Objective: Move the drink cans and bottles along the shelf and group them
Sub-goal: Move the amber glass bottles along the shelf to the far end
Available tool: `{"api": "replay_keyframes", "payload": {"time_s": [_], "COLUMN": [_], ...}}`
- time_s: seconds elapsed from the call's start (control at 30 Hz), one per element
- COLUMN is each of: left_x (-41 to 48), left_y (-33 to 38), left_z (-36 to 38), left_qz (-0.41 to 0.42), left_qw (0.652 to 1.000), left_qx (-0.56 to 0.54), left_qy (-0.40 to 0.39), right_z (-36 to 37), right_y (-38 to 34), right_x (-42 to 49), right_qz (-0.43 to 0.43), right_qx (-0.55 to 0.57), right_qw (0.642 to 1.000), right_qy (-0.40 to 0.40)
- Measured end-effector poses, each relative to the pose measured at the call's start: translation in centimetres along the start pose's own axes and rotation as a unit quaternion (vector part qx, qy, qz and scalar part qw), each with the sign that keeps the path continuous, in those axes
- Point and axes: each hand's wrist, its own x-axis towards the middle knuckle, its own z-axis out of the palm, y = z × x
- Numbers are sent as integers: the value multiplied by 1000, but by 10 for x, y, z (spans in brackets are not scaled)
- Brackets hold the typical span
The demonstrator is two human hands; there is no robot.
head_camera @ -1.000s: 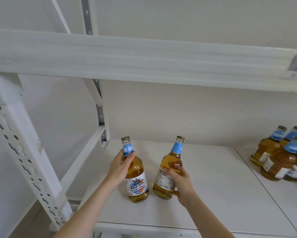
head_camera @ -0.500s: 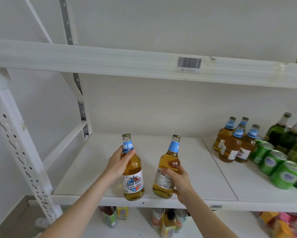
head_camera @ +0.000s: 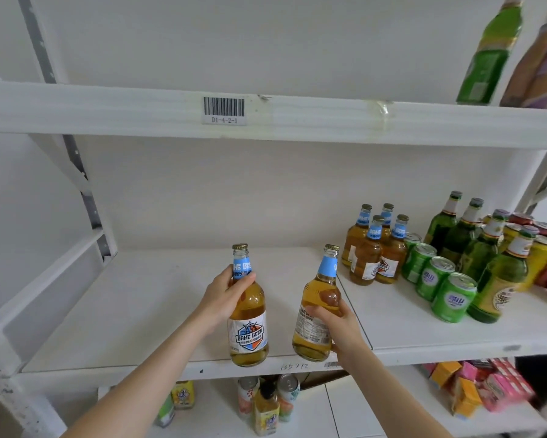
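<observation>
Over the front edge of a flat, matt white shelf board, 2 clear glass bottles of amber beer are held side by side, a little apart. Each is round-shouldered with a narrow neck, a pale blue paper neck band and a crimped gold cap. The left hand grips the left bottle at its shoulder, thumb across the neck band. Its white label with a shield print faces out. The right hand wraps the body of the right bottle from the right side, fingers curled round the glass. This bottle leans with its cap to the right. Whether either base touches the board cannot be told.

Farther right on the same shelf, well apart from both hands, 4 matching amber bottles stand packed tightly. Beside them are 4 glossy green metal cans in a row running front to back, then 4 tall green glass bottles, with yellow and red cans behind. A barcode sticker sits on the white metal beam above.
</observation>
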Motion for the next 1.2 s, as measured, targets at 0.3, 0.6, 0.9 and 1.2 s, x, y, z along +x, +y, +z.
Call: {"api": "replay_keyframes", "payload": {"time_s": [0.3,0.6,0.9,1.2], "left_x": [49,49,60,109], "left_y": [29,54,76,70], "left_z": [93,202,285,306], "left_qz": [17,5,16,45], "left_qw": [999,999,1000,997], "left_qx": [20,14,1,48], "left_qy": [-35,-36,-27,-29], "right_z": [-83,-194,-264,-260], "right_y": [-18,-32,-43,-41], "right_x": [41,59,87,129], "right_qz": [-14,2,1,-55], "right_qx": [22,1,-24,-19], "right_qw": [999,1000,1000,998], "right_qy": [18,17,9,-2]}}
